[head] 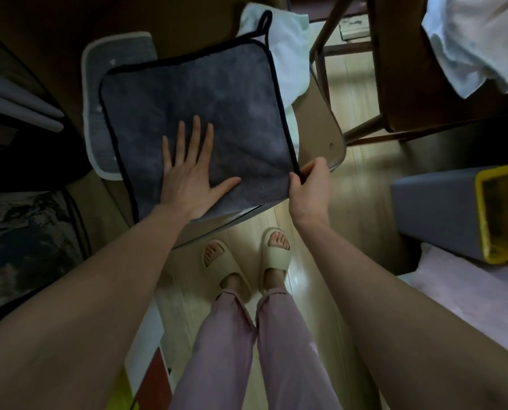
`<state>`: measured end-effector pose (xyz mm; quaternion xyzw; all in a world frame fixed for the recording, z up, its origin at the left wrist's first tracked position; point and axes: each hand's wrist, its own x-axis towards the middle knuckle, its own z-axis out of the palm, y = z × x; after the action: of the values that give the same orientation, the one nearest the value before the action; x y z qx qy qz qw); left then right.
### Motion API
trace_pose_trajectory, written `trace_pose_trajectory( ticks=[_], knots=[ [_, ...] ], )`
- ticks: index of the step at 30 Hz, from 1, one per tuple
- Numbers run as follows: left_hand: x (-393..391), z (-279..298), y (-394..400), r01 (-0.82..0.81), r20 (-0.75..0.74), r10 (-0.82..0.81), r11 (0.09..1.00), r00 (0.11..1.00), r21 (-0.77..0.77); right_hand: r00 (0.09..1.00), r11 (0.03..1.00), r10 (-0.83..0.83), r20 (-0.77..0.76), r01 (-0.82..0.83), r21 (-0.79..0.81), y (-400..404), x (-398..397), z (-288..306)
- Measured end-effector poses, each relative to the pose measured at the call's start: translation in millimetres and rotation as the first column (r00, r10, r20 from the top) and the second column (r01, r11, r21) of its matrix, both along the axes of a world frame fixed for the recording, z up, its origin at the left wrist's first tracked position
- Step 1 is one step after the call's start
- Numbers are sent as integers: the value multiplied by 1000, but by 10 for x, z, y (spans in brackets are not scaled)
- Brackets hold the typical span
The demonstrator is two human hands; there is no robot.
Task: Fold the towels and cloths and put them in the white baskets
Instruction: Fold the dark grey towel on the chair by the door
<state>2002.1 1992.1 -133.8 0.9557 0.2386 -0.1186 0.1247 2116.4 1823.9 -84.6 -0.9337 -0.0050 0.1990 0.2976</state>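
A square dark grey plush cloth with black piped edging and a hanging loop lies spread flat on a brown tabletop, its near edge running along the table's front rim and its near right corner reaching just over that rim. The left hand presses flat on the cloth's near half, fingers straight and fanned apart, thumb out to the right. The right hand pinches the near right corner, thumb and fingers clamped on the black piping. A smaller grey mat with a pale border sticks out from under the cloth's left edge; a white towel shows beyond its far and right edges. Below the table rim, pale wood flooring lies open around the person's cream slippers, bounded on the right by a grey bin with a yellow liner and wooden chair legs.
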Motion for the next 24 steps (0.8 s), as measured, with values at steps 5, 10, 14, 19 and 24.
trace_pose_trajectory(
  ticks=[5, 10, 14, 19, 24],
  knots=[
    [-112, 124, 63, 12, 176, -20, 999, 984, 49, 792, 873, 487, 369, -454, -178, 332, -149, -96],
    [-232, -61, 300, -146, 55, 140, 977, 989, 154, 407, 484, 870, 278, -812, -325, 716, -67, -479],
    [-318, -169, 558, -393, 67, 387, 906, 919, 156, 623, 670, 737, 261, -626, -398, 546, 9, -633],
    [-294, -87, 365, -337, 124, 323, 933, 938, 127, 613, 686, 727, 309, -633, -359, 732, -195, -520],
    [-491, -159, 569, -292, 43, 289, 942, 957, 167, 540, 568, 818, 199, -701, -431, 633, -24, -601]
  ],
)
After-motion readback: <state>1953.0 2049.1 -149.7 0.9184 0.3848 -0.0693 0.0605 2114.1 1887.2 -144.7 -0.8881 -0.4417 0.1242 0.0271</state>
